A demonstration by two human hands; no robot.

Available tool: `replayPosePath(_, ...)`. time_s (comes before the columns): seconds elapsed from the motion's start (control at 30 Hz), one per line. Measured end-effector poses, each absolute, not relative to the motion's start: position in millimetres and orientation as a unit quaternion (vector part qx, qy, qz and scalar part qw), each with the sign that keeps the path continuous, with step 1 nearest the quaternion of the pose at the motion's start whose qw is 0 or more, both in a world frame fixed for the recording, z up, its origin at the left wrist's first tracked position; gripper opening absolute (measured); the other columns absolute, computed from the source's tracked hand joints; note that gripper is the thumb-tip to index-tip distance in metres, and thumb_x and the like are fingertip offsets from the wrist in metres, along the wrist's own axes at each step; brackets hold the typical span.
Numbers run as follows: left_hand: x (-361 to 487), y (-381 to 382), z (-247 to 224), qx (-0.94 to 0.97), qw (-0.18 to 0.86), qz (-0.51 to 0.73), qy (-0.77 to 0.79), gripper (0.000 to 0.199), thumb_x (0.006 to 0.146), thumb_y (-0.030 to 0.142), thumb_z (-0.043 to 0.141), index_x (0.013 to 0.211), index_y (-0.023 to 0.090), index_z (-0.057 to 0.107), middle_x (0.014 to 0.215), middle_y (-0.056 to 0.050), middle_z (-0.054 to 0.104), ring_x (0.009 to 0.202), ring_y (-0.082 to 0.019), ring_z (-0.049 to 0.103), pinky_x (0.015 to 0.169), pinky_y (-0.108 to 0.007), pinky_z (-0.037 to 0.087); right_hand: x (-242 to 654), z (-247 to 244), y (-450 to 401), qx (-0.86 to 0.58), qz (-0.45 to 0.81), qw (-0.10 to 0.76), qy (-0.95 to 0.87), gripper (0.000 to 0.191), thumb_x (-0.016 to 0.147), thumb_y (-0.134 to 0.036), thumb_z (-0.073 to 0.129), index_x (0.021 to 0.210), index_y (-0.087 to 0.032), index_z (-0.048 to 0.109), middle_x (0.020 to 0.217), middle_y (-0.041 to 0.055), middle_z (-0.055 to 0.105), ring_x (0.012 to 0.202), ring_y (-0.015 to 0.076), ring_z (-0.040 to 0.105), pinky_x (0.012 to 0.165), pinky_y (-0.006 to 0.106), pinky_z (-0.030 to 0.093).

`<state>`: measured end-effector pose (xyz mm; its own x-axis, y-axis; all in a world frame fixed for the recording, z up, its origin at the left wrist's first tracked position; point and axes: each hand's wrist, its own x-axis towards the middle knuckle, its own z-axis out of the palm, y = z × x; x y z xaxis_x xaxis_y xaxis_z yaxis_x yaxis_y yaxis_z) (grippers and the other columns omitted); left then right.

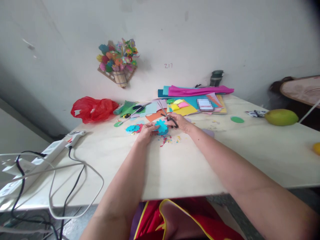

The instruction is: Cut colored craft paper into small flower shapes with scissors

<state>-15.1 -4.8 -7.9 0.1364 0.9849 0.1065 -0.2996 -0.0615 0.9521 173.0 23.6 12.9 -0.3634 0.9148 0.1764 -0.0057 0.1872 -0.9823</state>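
Between my two hands is a blue paper flower (pixel 162 127) with scalloped petals. My left hand (pixel 148 130) pinches its left edge. Black-handled scissors (pixel 172 120) are gripped in my right hand (pixel 179 122), their blades pointing up and away from the flower. The fingers of my right hand also sit close to the flower's right edge; whether they touch it I cannot tell. Left of my left hand lie more blue paper flowers (pixel 132 128) and a red one (pixel 139 127). Small coloured paper scraps (pixel 168 140) are scattered just below the flower.
Behind my hands lie coloured paper sheets (pixel 186 109), a second pair of scissors (pixel 138 107) and a red plastic bag (pixel 92 110). A power strip (pixel 47 155) with loose cables runs along the left. On the right are a green circle (pixel 237 119) and a green-yellow fruit (pixel 281 117).
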Motion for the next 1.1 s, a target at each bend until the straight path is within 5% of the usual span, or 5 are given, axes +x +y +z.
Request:
replayPosePath(0.27,-11.7,-8.1,-4.9,0.488,0.596,0.523,0.365,0.028,0.051,0.027,0.084,0.060,0.015,0.060,0.061,-0.003,0.064,0.058,-0.016,0.061,0.065,-0.031,0.049,170.5,14.6,22.5,-0.333,0.531,0.458,-0.630,0.032,0.058,-0.019,0.070,0.086,-0.015,0.057,0.060,-0.0060,0.053,0.045,0.0064,0.047,0.039,0.019,0.034)
replayPosePath(0.47,-14.3,-5.3,-6.9,0.469,0.585,0.548,0.372,0.029,0.050,0.024,0.083,0.058,0.017,0.056,0.054,0.001,0.059,0.049,-0.012,0.054,0.052,-0.026,0.044,169.3,12.5,23.9,-0.323,0.545,0.446,-0.632,0.033,0.059,-0.019,0.071,0.088,-0.016,0.055,0.062,-0.0060,0.054,0.046,0.0065,0.051,0.038,0.017,0.031)
replayPosePath(1.1,-13.8,-4.5,-5.9,0.465,0.577,0.557,0.375,0.031,0.048,0.027,0.085,0.060,0.015,0.059,0.055,0.000,0.063,0.050,-0.012,0.057,0.053,-0.026,0.046,170.7,18.7,18.7,-0.336,0.567,0.470,-0.587,0.031,0.061,-0.015,0.070,0.089,-0.016,0.056,0.060,-0.0027,0.061,0.047,0.0093,0.054,0.034,0.016,0.027)
